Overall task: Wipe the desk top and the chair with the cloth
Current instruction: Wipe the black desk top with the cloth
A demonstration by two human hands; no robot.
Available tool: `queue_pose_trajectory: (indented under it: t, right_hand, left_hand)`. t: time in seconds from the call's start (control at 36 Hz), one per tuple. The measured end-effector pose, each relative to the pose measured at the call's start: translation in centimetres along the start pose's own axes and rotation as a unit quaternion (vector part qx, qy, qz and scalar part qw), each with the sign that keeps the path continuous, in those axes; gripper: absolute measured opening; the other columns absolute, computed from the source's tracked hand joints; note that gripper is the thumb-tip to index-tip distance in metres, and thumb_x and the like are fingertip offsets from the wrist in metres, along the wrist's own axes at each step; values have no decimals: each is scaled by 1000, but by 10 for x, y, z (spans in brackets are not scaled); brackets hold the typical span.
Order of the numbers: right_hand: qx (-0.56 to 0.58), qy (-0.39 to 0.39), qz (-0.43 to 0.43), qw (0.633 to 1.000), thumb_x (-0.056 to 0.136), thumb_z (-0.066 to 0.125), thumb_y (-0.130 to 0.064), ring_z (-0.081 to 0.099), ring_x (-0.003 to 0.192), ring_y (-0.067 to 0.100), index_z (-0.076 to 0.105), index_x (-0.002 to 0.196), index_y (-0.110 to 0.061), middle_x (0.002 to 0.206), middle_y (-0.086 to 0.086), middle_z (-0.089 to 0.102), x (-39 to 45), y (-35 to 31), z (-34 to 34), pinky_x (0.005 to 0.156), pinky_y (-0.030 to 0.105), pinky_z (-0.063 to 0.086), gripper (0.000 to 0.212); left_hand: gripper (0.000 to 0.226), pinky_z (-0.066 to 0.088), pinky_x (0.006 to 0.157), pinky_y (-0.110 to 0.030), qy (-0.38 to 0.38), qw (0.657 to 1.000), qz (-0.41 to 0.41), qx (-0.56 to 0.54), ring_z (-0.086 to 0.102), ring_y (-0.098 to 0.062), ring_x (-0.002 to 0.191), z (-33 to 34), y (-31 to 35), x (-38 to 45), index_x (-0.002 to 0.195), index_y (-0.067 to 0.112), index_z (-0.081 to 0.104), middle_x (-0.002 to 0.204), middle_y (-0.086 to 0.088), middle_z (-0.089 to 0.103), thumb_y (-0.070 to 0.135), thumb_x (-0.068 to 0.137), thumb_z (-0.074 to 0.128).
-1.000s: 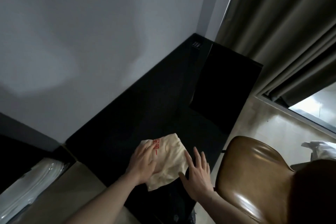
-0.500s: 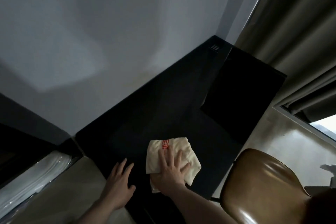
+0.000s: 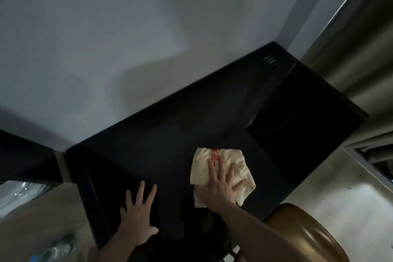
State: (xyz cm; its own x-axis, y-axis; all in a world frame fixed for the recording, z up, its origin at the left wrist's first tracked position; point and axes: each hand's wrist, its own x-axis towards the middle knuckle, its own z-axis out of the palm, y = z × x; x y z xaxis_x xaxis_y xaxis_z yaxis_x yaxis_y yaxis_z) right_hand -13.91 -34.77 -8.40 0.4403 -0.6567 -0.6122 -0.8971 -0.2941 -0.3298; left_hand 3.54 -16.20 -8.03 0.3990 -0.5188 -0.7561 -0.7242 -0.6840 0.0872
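Note:
A cream cloth (image 3: pixel 238 161) with red printed characters lies crumpled on the black desk top (image 3: pixel 170 134). My right hand (image 3: pixel 221 187) presses flat on the cloth with straight, spread fingers and covers its near part. My left hand (image 3: pixel 138 217) rests flat on the desk's near left edge, fingers spread, holding nothing. The brown leather chair (image 3: pixel 304 238) shows at the bottom right, just beyond the desk's near edge.
A grey wall runs behind the desk. A raised black panel (image 3: pixel 306 134) sits at the desk's right end, with a small socket plate (image 3: pixel 269 60) in the far corner. Curtains (image 3: pixel 368 38) hang to the right. Pale floor lies beside the chair.
The cloth passed from under my left hand to under my right hand. My left hand moved left to the desk's near edge. The view shifted left, so the chair shows less.

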Motion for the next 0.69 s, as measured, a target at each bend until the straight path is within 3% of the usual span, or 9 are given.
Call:
queue_pose_trajectory:
  t: [0.25, 0.69]
  right_hand:
    - [-19, -32, 11, 999, 94, 31, -70, -48, 139, 36, -33, 153, -36, 151, -7, -54, 6, 11, -22, 106, 79, -20, 94]
    - [-24, -62, 12, 998, 93, 41, -69, -42, 144, 36, -25, 156, -40, 159, -6, -44, -44, 26, -9, 110, 78, -15, 96]
  left_hand:
    - [112, 31, 122, -46, 6, 998, -16, -52, -7, -37, 155, 2, 21, -11, 161, 34, -10, 167, 3, -23, 40, 87, 75]
    - [96, 19, 125, -50, 30, 997, 56, -53, -8, -38, 155, 0, 39, -40, 162, 31, 0, 168, 1, -20, 32, 93, 67]
